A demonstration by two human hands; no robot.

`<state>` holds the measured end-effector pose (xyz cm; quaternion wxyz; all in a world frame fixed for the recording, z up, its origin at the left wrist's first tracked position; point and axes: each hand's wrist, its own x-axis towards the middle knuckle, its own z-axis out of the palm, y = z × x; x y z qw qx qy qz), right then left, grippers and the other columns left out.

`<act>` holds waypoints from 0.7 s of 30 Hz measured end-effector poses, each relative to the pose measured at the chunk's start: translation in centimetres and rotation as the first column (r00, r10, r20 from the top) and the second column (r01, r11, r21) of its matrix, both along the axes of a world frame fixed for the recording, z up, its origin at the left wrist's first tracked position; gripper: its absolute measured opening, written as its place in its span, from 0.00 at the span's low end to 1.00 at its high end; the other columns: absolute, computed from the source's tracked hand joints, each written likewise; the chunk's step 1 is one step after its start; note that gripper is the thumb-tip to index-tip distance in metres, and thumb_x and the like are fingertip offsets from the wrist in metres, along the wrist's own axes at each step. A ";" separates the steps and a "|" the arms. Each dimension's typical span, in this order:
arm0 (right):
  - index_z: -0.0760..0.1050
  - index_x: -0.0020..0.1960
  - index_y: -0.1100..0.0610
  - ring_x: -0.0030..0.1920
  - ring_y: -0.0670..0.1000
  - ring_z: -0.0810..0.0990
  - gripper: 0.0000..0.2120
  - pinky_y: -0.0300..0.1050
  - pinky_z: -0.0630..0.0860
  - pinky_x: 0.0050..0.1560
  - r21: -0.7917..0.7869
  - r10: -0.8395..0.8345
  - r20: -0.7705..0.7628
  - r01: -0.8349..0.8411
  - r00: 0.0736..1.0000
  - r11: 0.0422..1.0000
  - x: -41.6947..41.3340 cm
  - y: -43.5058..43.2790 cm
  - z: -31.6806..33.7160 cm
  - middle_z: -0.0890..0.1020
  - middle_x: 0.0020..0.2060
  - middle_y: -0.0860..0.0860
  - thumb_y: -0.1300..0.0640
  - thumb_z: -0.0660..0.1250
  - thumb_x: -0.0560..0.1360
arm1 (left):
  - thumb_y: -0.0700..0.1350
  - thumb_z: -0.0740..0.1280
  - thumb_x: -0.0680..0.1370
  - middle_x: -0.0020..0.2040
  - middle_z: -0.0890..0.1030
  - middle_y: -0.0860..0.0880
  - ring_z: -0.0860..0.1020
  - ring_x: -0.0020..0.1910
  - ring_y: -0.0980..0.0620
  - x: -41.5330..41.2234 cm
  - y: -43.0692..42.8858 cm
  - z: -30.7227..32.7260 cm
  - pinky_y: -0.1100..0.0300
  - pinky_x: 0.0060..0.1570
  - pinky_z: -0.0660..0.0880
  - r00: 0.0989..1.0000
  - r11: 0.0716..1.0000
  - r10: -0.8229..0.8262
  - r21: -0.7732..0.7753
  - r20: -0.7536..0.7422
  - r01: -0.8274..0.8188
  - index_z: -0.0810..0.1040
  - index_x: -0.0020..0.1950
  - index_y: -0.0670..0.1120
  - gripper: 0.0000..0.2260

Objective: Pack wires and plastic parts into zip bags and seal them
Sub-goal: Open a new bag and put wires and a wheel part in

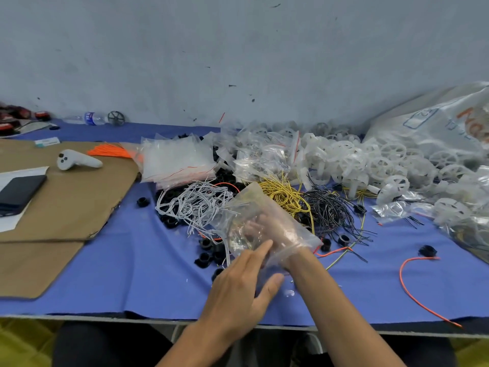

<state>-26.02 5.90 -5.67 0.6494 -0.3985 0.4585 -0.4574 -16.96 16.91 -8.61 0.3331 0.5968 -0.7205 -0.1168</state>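
My right hand (pixel 266 229) is pushed deep inside a clear zip bag (pixel 254 205), just past my left hand (pixel 238 287). My left hand holds the open end of the bag between thumb and pointer finger. My right hand looks blurry through the plastic, so I cannot tell if it is gripping anything. A heap of white wires (pixel 193 205) lies just left of the bag. The yellow wires (pixel 284 194) and black wires (pixel 328 210) lie behind it, to the right. Small black rings (pixel 205 256) sit on the table (pixel 127 282) by my left fingertips.
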 end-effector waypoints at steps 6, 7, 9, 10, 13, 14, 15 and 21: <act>0.77 0.50 0.59 0.46 0.54 0.77 0.10 0.46 0.70 0.46 -0.427 -0.126 -0.768 -0.355 0.628 0.831 -4.4 7.4 -3.9 0.82 0.48 0.56 0.68 0.59 0.79 | 0.52 0.56 0.83 0.56 0.78 0.61 0.72 0.55 0.64 1.8 2.1 -1.5 0.67 0.57 0.65 0.997 0.969 0.073 -0.232 -0.028 -0.078 0.75 0.65 0.55 0.13; 0.77 0.52 0.54 0.48 0.50 0.78 0.11 0.42 0.68 0.46 -0.473 -0.146 -0.722 -0.328 0.677 0.818 -5.8 8.3 -3.9 0.81 0.49 0.50 0.67 0.59 0.80 | 0.51 0.57 0.83 0.54 0.78 0.62 0.72 0.54 0.65 2.3 2.4 -1.8 0.68 0.56 0.66 0.991 0.949 0.121 -0.285 -0.057 -0.132 0.76 0.60 0.55 0.11; 0.76 0.62 0.47 0.61 0.35 0.73 0.16 0.31 0.67 0.61 -0.497 -0.148 -0.680 -0.303 0.718 0.814 -7.0 10.7 -4.5 0.77 0.60 0.39 0.64 0.61 0.81 | 0.49 0.59 0.79 0.51 0.77 0.63 0.72 0.52 0.64 3.7 2.6 -2.4 0.66 0.54 0.66 0.963 0.927 0.250 -0.262 -0.099 -0.267 0.76 0.56 0.56 0.09; 0.76 0.63 0.46 0.65 0.32 0.69 0.16 0.29 0.65 0.63 -0.512 -0.158 -0.653 -0.278 0.741 0.813 -7.4 11.2 -4.6 0.75 0.62 0.36 0.63 0.62 0.80 | 0.47 0.61 0.76 0.50 0.77 0.61 0.74 0.51 0.60 4.4 2.6 -2.6 0.63 0.53 0.67 0.945 0.924 0.316 -0.197 -0.084 -0.327 0.76 0.56 0.55 0.10; 0.79 0.58 0.47 0.60 0.37 0.76 0.14 0.32 0.71 0.58 -0.512 -0.153 -0.596 -0.227 0.789 0.828 -7.3 12.7 -4.7 0.79 0.57 0.37 0.63 0.64 0.79 | 0.48 0.67 0.69 0.50 0.80 0.58 0.77 0.50 0.49 5.6 2.1 -2.8 0.55 0.50 0.69 0.937 0.940 0.341 -0.020 0.081 -0.341 0.79 0.56 0.54 0.16; 0.79 0.57 0.47 0.58 0.38 0.77 0.14 0.32 0.71 0.56 -0.508 -0.149 -0.569 -0.204 0.809 0.837 -7.3 12.5 -4.2 0.80 0.55 0.37 0.63 0.64 0.79 | 0.48 0.70 0.69 0.49 0.80 0.58 0.77 0.50 0.49 5.6 2.0 -2.7 0.54 0.50 0.70 0.941 0.947 0.319 0.005 0.109 -0.321 0.80 0.55 0.55 0.14; 0.79 0.57 0.46 0.56 0.38 0.77 0.14 0.31 0.71 0.54 -0.508 -0.148 -0.555 -0.193 0.818 0.840 -7.1 12.3 -3.7 0.80 0.54 0.36 0.63 0.64 0.79 | 0.48 0.72 0.70 0.48 0.80 0.59 0.77 0.48 0.49 5.7 2.0 -2.7 0.54 0.48 0.70 0.945 0.952 0.304 0.009 0.123 -0.307 0.80 0.52 0.55 0.12; 0.80 0.55 0.45 0.54 0.38 0.78 0.12 0.25 0.69 0.48 -0.482 -0.174 -0.473 -0.088 0.864 0.872 -6.0 12.3 -3.1 0.81 0.51 0.34 0.60 0.65 0.78 | 0.52 0.72 0.71 0.42 0.77 0.58 0.75 0.43 0.50 6.4 2.7 -2.9 0.55 0.46 0.67 0.922 0.927 0.374 -0.060 0.098 -0.370 0.75 0.41 0.55 0.06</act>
